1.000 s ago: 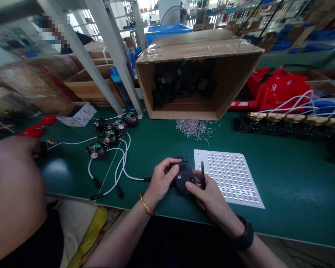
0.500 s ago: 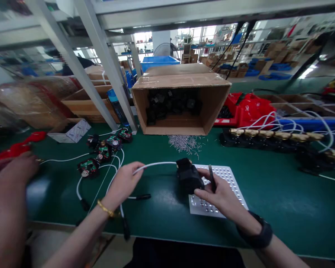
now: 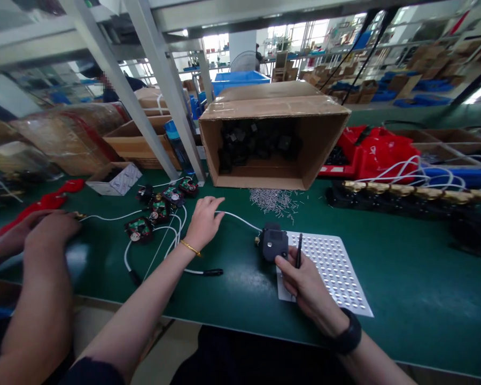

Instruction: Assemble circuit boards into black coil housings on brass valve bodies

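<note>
Small printed box (image 3: 122, 179), left of frame — print too small to read; hands apart: right hand (image 3: 302, 272) clamped on black housing (image 3: 275, 244), lower centre; left hand (image 3: 203, 224) near its white cable (image 3: 240, 219).

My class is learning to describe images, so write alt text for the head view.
A person's right hand holds a black device and a slim tool over a green workbench, with a white cable running from the device to the left hand. Nearby are a dotted white sheet, small metal pieces and an open cardboard box.
</note>
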The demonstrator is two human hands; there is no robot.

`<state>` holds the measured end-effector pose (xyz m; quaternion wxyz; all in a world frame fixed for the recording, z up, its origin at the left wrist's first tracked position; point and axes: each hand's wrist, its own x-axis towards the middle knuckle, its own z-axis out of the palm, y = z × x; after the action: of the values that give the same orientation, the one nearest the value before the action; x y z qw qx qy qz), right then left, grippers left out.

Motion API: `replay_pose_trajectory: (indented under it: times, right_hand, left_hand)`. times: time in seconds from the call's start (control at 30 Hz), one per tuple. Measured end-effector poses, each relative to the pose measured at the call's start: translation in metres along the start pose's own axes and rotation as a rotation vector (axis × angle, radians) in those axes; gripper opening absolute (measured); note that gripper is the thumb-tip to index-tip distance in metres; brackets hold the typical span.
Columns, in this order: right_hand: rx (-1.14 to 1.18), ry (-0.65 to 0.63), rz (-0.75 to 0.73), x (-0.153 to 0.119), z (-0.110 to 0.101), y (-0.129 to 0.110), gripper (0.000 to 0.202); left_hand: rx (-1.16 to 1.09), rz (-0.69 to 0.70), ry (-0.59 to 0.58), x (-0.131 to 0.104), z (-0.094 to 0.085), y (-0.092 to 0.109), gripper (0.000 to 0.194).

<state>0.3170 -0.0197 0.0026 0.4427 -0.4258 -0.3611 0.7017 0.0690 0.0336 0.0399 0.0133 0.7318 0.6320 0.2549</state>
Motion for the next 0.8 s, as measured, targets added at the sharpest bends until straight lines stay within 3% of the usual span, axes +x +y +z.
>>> replay_pose_trajectory:
  times: [0.07, 0.2, 0.3, 0.43, 0.8]
  right_hand:
    - [-0.001, 0.005, 0.005, 0.000, 0.000, 0.003, 0.044]
    - [-0.023, 0.015, -0.017, 0.000, 0.003, 0.007, 0.043]
    - [-0.060, 0.022, -0.033, -0.003, 0.002, 0.008, 0.045]
    - [-0.115, 0.004, -0.006, -0.009, -0.002, 0.006, 0.047]
    - [-0.218, 0.043, -0.044, -0.007, 0.000, 0.000, 0.045]
  left_hand:
    - [-0.084, 0.052, -0.040, -0.011, -0.002, 0.015, 0.053]
    - [-0.414, 0.197, -0.260, -0.033, 0.008, 0.054, 0.101]
    - [-0.544, 0.130, -0.281, -0.045, 0.028, 0.075, 0.089]
    - [-0.639, 0.019, -0.272, -0.050, 0.045, 0.084, 0.070]
    - [-0.751, -0.074, -0.298, -0.046, 0.050, 0.082, 0.072]
